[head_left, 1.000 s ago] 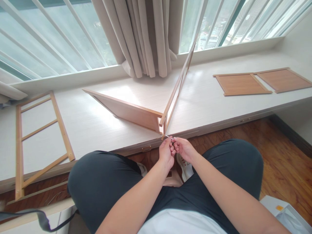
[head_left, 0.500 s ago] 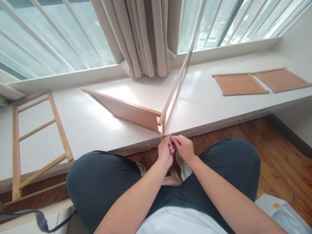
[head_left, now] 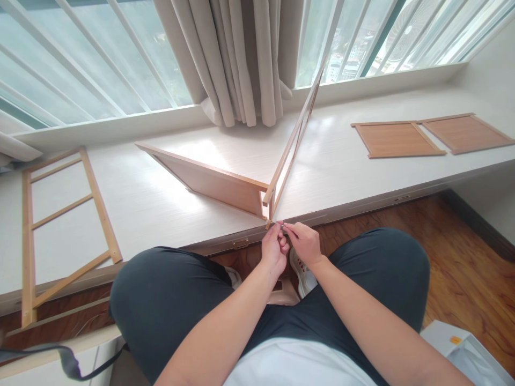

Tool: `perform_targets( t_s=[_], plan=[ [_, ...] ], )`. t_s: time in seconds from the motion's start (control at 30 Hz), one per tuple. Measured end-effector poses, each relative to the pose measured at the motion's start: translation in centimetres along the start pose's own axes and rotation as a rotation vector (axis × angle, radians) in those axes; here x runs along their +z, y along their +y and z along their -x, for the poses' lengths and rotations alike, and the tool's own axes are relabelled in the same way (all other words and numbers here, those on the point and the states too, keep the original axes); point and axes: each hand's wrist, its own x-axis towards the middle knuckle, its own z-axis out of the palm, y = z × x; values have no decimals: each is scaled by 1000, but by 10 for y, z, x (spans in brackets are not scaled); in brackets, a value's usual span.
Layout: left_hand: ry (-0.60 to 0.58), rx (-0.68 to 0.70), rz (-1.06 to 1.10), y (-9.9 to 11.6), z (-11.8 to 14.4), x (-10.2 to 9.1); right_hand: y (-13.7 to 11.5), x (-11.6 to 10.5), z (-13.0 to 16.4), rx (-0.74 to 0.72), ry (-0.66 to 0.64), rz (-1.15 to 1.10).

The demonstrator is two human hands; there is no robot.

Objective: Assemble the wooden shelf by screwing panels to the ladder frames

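Note:
A brown wooden panel [head_left: 213, 177] stands on edge on the white ledge, angled to the left. Beside its near end rises a slatted wooden frame [head_left: 288, 147], tilted back to the right; the two meet at the ledge's front edge. My right hand [head_left: 304, 244] is closed, pinching a thin metal rod [head_left: 283, 225] that points at this corner. My left hand [head_left: 275, 250] is closed as well, its thumb and finger pinched around the rod close to the wood. The rod's tip is too small to make out clearly.
Another wooden frame with crossbars [head_left: 105, 220] lies at left, overhanging the ledge [head_left: 333, 171]. Two joined brown panels [head_left: 406, 140] lie flat at right. A grey curtain [head_left: 245, 64] hangs behind. A white box [head_left: 462, 343] sits low at right, and a dark strap [head_left: 70, 362] at lower left.
Both hands keep their place at the corner with almost no visible motion. The whole view has shifted very slightly; the wooden parts stand as before.

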Motion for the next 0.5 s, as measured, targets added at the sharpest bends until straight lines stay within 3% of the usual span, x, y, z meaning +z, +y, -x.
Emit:
perform_targets(
  t_s=[0.27, 0.5],
  plan=[
    [10, -3, 11, 0, -1, 0, 0, 2, -1, 31, -14, -50],
    [15, 11, 25, 0, -1, 0, -3, 1, -3, 215, -48, -236]
  ],
)
